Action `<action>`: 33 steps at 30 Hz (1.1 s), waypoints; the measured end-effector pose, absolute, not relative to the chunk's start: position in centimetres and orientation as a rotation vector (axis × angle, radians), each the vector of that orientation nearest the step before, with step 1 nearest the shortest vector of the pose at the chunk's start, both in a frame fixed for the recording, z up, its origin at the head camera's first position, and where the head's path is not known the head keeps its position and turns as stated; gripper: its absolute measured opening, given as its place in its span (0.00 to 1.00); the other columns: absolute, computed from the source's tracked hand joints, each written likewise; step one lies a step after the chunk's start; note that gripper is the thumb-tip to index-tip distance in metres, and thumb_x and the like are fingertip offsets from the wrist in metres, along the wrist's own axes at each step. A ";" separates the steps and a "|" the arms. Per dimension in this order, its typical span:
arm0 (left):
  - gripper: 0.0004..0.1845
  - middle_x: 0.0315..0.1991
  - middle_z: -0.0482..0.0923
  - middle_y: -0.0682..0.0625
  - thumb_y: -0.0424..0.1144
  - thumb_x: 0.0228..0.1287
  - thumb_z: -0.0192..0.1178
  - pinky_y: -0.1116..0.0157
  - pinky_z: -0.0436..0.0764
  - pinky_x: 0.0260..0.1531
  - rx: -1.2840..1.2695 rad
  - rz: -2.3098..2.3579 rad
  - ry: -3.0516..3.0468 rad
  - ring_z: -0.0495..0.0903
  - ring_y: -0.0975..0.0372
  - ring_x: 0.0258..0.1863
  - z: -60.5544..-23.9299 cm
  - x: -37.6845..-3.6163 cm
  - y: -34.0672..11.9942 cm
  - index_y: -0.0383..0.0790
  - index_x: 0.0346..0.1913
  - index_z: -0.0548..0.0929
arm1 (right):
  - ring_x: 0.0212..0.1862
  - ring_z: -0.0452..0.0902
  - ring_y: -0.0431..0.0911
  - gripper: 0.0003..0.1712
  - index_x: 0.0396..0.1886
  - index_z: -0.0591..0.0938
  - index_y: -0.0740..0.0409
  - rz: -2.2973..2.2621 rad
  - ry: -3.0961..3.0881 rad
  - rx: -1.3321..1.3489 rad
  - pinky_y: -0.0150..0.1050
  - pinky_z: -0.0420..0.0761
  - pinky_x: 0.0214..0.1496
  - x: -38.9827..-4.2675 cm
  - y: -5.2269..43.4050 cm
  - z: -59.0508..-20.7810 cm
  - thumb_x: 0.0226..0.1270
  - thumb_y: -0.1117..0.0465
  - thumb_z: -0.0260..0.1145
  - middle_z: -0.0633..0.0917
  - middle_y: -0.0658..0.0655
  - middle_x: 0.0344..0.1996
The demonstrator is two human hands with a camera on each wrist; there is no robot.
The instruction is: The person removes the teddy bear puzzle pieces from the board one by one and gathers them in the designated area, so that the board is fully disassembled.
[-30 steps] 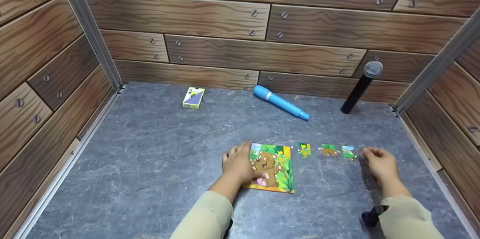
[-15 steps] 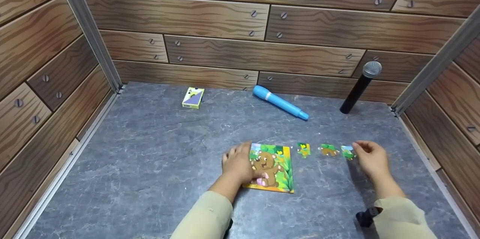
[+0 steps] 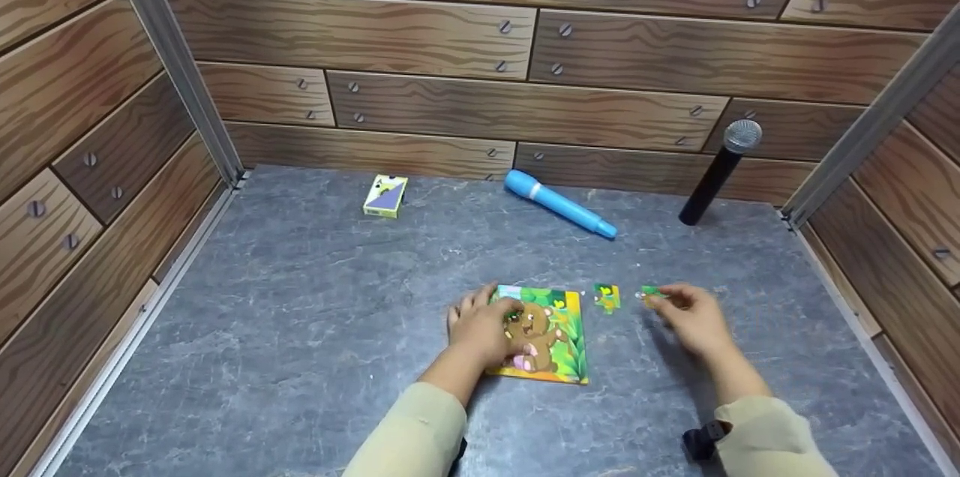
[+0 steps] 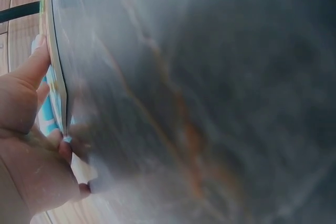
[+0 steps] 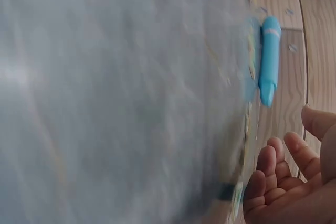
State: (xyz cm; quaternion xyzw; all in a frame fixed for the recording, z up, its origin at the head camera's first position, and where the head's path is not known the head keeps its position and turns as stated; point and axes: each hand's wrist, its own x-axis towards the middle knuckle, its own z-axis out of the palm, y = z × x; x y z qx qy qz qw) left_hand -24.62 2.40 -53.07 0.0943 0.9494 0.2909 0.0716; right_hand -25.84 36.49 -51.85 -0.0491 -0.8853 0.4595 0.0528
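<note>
In the head view my left hand (image 3: 480, 331) rests over the left side of a square bear puzzle (image 3: 559, 334), its thumb and one finger lying on the picture. The left wrist view shows that hand beside the puzzle's thin edge (image 4: 59, 77). To the right, my right hand (image 3: 697, 319) is over the row of loose jigsaw pieces. Its fingertips are at a partly covered piece (image 3: 648, 295); a yellow-and-green piece (image 3: 607, 298) lies between that one and the puzzle. The right wrist view shows this hand's thumb and fingers (image 5: 302, 153) apart, nothing visible between them.
A blue marker-shaped object (image 3: 561, 205) lies near the back wall. Right of it a black microphone (image 3: 716, 177) stands upright, and a playing-card box (image 3: 385, 196) lies at back left. Wood-patterned walls (image 3: 420, 102) bound the grey table (image 3: 300, 327).
My right hand has moved left along the loose pieces; the rightmost one no longer shows. A finger of my left hand has shifted right onto the bear picture. The puzzle stays put.
</note>
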 end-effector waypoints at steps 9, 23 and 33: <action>0.34 0.83 0.56 0.42 0.54 0.57 0.79 0.30 0.44 0.76 0.274 0.895 2.823 0.55 0.40 0.80 -53.4 -24.6 2.6 0.61 0.68 0.84 | 0.41 0.83 0.44 0.18 0.55 0.83 0.76 1.339 -2.741 0.014 0.30 0.81 0.41 -25.4 32.9 -52.5 0.72 0.67 0.71 0.88 0.64 0.42; 0.58 0.84 0.55 0.46 0.61 0.55 0.78 0.35 0.44 0.79 0.232 0.846 2.814 0.53 0.45 0.82 -53.5 -24.8 2.7 0.41 0.84 0.62 | 0.38 0.80 0.46 0.19 0.54 0.86 0.71 1.448 -2.841 0.279 0.36 0.81 0.40 -24.8 28.5 -52.8 0.65 0.68 0.77 0.88 0.57 0.37; 0.60 0.84 0.58 0.47 0.60 0.55 0.79 0.36 0.44 0.79 0.213 0.857 2.819 0.55 0.45 0.81 -53.4 -24.7 2.6 0.39 0.84 0.60 | 0.38 0.78 0.45 0.26 0.57 0.85 0.75 1.435 -2.937 0.330 0.35 0.80 0.39 -24.7 27.5 -52.8 0.59 0.69 0.80 0.86 0.60 0.41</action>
